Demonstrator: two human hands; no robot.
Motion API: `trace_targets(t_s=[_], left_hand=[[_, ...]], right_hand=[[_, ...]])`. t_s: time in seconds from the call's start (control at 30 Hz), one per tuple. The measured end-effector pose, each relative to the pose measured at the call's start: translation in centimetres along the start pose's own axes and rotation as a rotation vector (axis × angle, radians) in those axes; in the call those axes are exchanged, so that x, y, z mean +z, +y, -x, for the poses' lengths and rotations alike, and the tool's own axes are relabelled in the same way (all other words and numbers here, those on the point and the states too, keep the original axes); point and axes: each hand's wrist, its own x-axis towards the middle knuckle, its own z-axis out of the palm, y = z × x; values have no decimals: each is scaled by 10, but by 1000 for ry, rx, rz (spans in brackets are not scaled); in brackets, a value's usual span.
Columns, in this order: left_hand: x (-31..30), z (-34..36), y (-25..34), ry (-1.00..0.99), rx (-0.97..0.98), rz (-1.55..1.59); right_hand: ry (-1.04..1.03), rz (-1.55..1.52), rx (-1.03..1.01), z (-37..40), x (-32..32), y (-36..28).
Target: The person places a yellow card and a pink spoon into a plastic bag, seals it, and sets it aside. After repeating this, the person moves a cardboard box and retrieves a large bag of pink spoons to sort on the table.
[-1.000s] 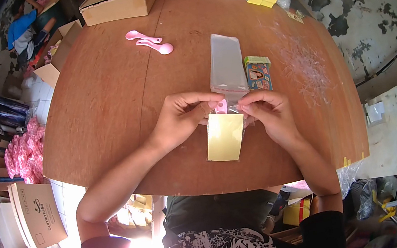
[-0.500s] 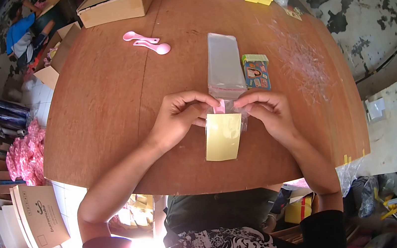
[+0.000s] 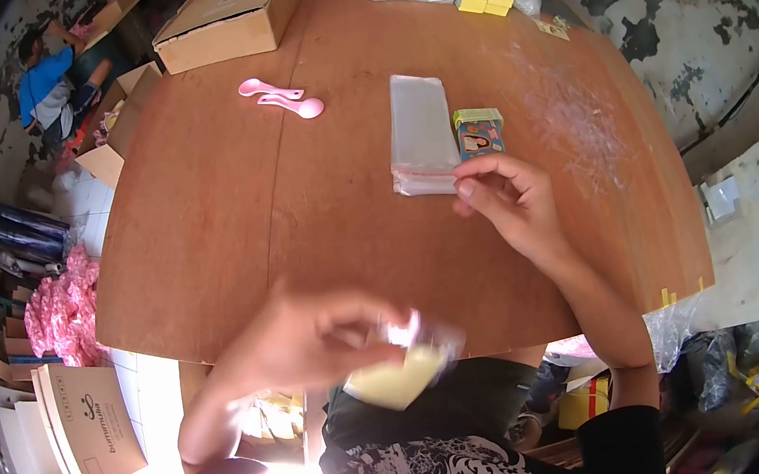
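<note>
Your right hand (image 3: 504,201): thumb and forefinger drawn together at near right corner of clear sleeve stack (image 3: 420,131); can't tell if sleeve actually pinched. Stack just ahead-left of that hand, long axis running away from you, small printed box (image 3: 479,133) just beside its right edge. Your left hand (image 3: 312,342) well apart, at near edge of table (image 3: 204,212), clamped on yellow-card packet (image 3: 398,374). Both motion-blurred, grip detail unreadable.
</note>
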Motion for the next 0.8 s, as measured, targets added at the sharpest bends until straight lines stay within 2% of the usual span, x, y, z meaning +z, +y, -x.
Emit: trace_targets(t_s=[0.07,0.13,0.2,0.27,0.3,0.33,0.37,0.4,0.43,0.47,0.53,0.57,0.63,0.67,0.73,0.8], left_hand=[[12,27,0,-264,253,-122],[28,63,-21,-432,-32,-154],[31,89,-59,-458,-343,-303],[33,135,-110,-313,-562,-605],[36,154,-121,-314,-563,-611],[39,172,-129,-334,-618,-819],[39,178,-132,-353,-670,-1028],[39,169,-124,-357,-671,-1031],[41,151,-108,-414,-664,-725],[44,132,-91,-459,-649,-419],[52,96,-58,-607,-502,-215],[54,82,-44,-607,-503,-213],[55,54,-21,-660,-199,-169],[51,40,-11,-662,-194,-166],[39,10,0,-576,167,-399],[26,-17,-4,-351,297,-465]], right_hand=[[62,277,-206,-9,-10,8],[77,382,-230,-16,-16,9],[-9,747,-334,-19,-18,5],[-26,826,-414,-22,-16,18],[-48,911,-492,-24,-14,22],[-42,910,-495,-24,-12,22],[-62,1045,-530,-22,-9,23],[-85,1180,-561,-20,-7,24],[-113,1190,-522,-18,-7,31],[-115,1187,-521,-17,-6,34],[-110,1253,-515,-16,-5,38],[-112,1252,-514,-15,-4,40],[-94,1295,-524,-15,-6,43],[-94,1301,-520,-14,-7,44],[-83,1316,-530,-13,-6,45],[-88,1315,-529,-12,-6,45]])
